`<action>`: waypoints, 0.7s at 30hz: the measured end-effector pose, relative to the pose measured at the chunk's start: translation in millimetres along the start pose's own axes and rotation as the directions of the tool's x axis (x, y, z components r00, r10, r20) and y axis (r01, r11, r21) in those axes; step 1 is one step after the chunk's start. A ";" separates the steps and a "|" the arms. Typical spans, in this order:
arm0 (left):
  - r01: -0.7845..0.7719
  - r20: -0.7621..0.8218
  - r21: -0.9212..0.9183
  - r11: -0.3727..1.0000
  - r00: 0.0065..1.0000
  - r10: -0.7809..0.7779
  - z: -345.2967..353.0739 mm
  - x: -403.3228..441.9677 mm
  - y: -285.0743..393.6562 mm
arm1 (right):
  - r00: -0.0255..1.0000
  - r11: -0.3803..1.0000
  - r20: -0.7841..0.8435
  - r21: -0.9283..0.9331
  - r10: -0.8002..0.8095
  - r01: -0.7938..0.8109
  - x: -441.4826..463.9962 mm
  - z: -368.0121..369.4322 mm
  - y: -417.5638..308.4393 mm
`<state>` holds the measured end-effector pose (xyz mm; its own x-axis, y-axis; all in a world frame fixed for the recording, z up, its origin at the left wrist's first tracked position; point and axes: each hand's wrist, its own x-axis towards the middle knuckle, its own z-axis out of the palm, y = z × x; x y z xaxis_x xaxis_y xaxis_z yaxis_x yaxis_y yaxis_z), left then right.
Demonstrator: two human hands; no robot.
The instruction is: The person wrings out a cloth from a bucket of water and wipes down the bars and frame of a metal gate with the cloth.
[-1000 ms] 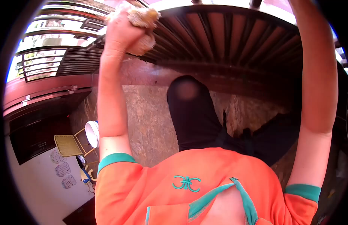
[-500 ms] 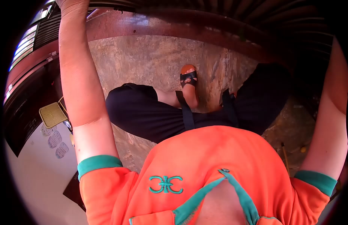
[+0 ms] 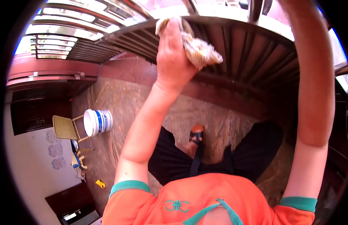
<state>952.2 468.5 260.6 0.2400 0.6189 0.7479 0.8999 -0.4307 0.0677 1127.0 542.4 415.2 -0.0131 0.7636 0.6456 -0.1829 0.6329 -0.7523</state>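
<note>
My left hand is closed round a fluffy white and yellowish cloth, which hangs out to the right of the fingers. Hand and cloth are at the top rail of a dark metal railing, whose bars fan out below. On the right, my other arm reaches up past the railing and leaves the top of the view, so my right hand does not show.
On the floor at the left are a white and blue bucket, a yellowish chair and a small yellow toy. A reddish ledge runs along the railing's foot. A sandalled foot shows below me.
My left hand, out of view at the upper left half a second ago, is now in sight nearer the middle with the cloth. The view has shifted, and the bucket shows fully.
</note>
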 end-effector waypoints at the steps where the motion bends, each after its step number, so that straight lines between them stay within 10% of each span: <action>1: -0.016 -0.027 -0.012 1.000 1.000 0.016 0.4 3.0 -2.4 | 1.000 1.000 -0.008 0.014 0.003 -0.003 1.3 -2.1 -1.8; 4: 0.222 0.063 -0.083 0.971 0.974 -0.217 -15.5 27.5 -8.1 | 1.000 0.999 0.005 0.028 0.016 -0.017 11.9 -9.6 0.3; 8: 0.040 0.362 0.165 0.986 0.927 -0.098 -35.9 74.3 -27.1 | 0.996 0.996 -0.028 0.031 0.082 -0.081 7.6 -4.5 -1.4; 13: 0.080 0.760 0.234 0.969 0.607 -0.233 -44.1 133.1 -21.8 | 0.990 0.988 -0.022 0.060 0.143 -0.141 15.6 -3.9 5.5; 21: 0.139 0.092 0.052 0.989 0.985 -0.143 -16.3 46.7 6.7 | 0.999 0.990 0.002 -0.133 0.048 -0.047 17.7 -11.8 22.1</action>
<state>963.5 483.8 306.7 0.1411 0.7320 0.6665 0.9424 -0.3056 0.1361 1134.3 571.4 408.4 -0.0234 0.7927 0.6091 -0.0499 0.6076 -0.7927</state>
